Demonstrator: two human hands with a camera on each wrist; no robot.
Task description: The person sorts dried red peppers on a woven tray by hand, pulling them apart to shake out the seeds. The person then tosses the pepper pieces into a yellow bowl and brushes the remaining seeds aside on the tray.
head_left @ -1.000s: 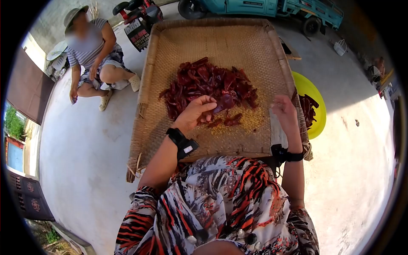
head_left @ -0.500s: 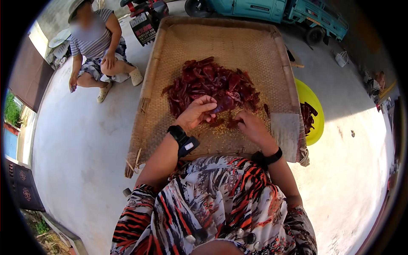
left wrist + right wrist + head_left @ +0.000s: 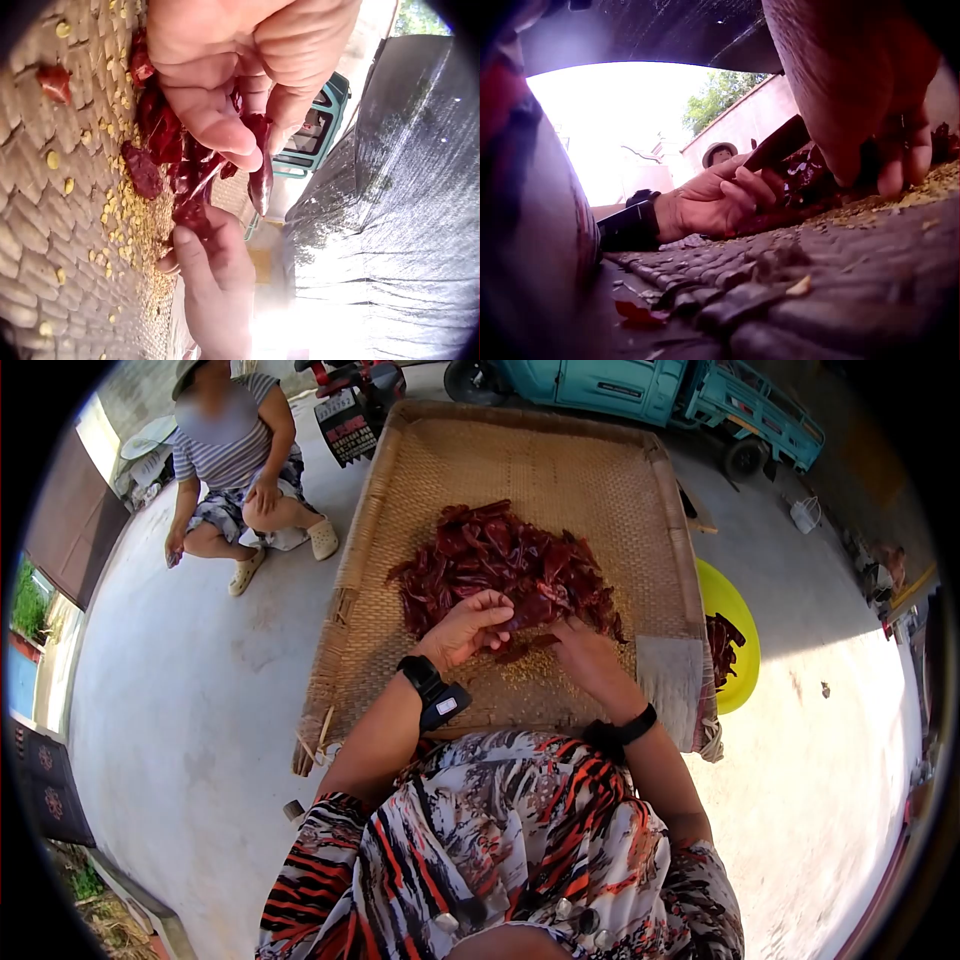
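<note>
While the left hand [image 3: 465,628] pinches a long, dark red, wrinkled chili [image 3: 260,180] above the chili pile's [image 3: 500,560] near edge on the woven tray [image 3: 540,460], the right hand [image 3: 590,655] touches yellow seeds [image 3: 520,672]; I cannot tell its grip.

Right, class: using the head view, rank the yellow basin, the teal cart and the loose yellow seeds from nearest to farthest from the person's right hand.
1. Loose yellow seeds: on the woven tray, right beside the right hand.
2. Yellow basin: off the tray's right edge.
3. Teal cart: beyond the tray's far end.
</note>
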